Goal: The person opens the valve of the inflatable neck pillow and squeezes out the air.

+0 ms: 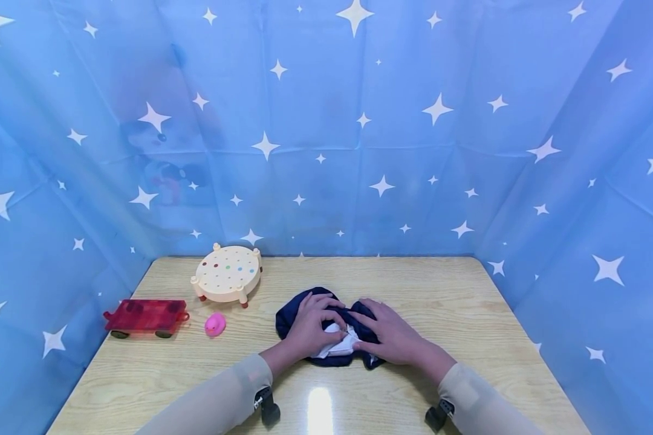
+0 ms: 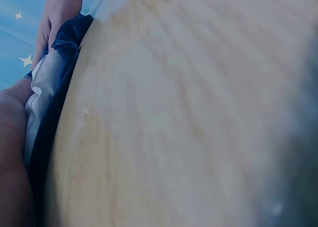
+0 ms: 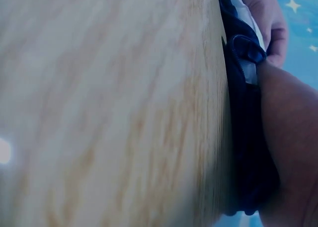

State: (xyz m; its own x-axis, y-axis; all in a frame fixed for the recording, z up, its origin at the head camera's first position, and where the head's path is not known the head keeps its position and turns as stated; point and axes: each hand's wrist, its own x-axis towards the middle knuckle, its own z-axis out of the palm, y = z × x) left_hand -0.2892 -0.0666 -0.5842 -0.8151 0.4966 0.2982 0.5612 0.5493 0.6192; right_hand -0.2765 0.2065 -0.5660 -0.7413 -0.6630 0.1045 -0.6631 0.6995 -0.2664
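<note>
A bunched navy cloth item with a white lining (image 1: 334, 349) lies on the table in front of me. My left hand (image 1: 307, 329) lies over its left part, the thumb and index finger curled together at the white lining. On the right part rests my right hand (image 1: 394, 335), fingers extended over the navy fabric (image 1: 364, 322) and thumb at the lining's edge. The left wrist view shows the white lining (image 2: 45, 83) between the two hands, above a navy edge. In the right wrist view, the navy fabric (image 3: 248, 137) sits under my right hand (image 3: 288, 117).
Left of the cloth lies a small pink toy (image 1: 214, 324). Behind it, a round cream toy table (image 1: 227, 273) with colored dots rests with its legs showing. A translucent red toy wagon (image 1: 147, 316) stands near the left edge. Blue star-patterned curtains (image 1: 326, 181) surround the wooden table (image 1: 441, 284).
</note>
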